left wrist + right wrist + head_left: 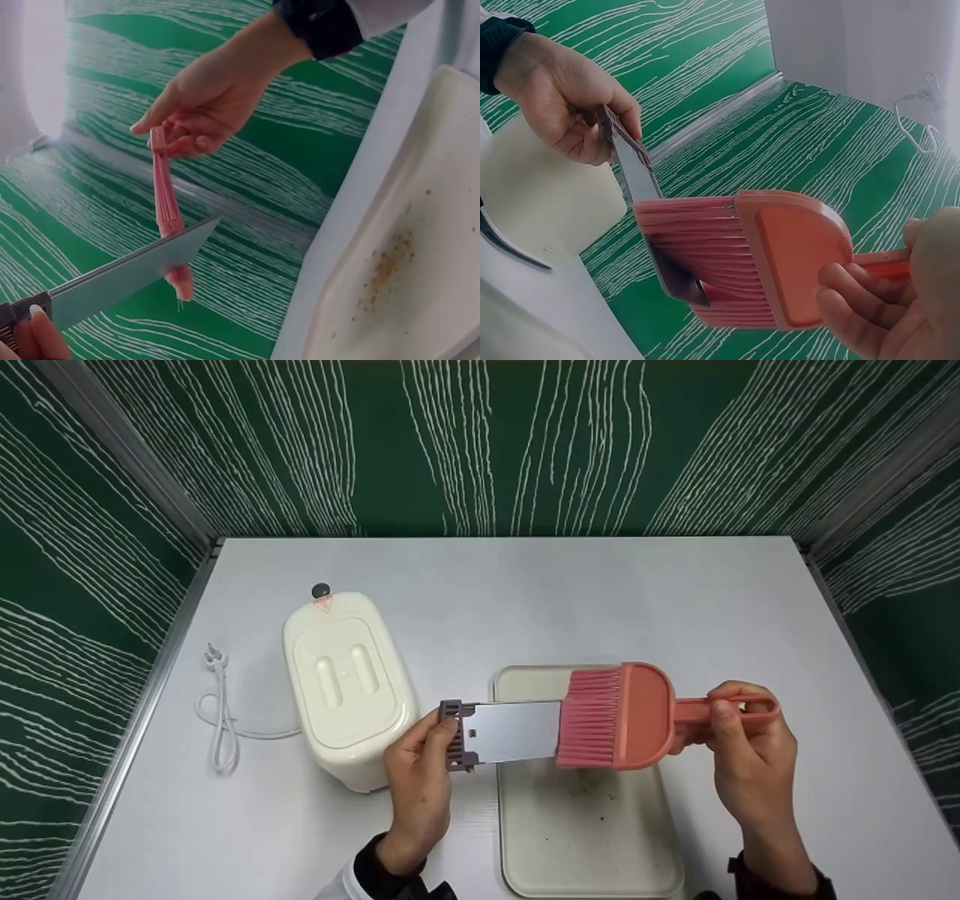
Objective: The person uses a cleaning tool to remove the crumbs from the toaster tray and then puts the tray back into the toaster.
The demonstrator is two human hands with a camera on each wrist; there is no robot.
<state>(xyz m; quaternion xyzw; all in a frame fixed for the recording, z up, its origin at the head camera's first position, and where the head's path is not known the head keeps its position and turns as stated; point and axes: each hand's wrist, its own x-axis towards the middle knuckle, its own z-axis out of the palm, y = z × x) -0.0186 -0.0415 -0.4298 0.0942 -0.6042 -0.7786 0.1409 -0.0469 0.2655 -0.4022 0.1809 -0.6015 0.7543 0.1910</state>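
My left hand (418, 787) pinches the brown slotted end of a flat metal crumb tray (517, 733), thumb on top. My right hand (756, 761) grips the handle of a coral brush (646, 716) with pink bristles. The bristles (589, 720) press against the metal's far end and hide it in the head view. Some of them hang on either side of the metal (681, 277) in the right wrist view. Both things are held above a cream rectangular tray (592, 855). Brown crumbs (390, 266) lie scattered on that tray.
A cream appliance (349, 682) with two grooves in its lid stands left of the left hand. Its pale power cord (225, 720) and plug lie farther left on the white table (712, 607). Green patterned panels (420, 450) close off the back and sides.
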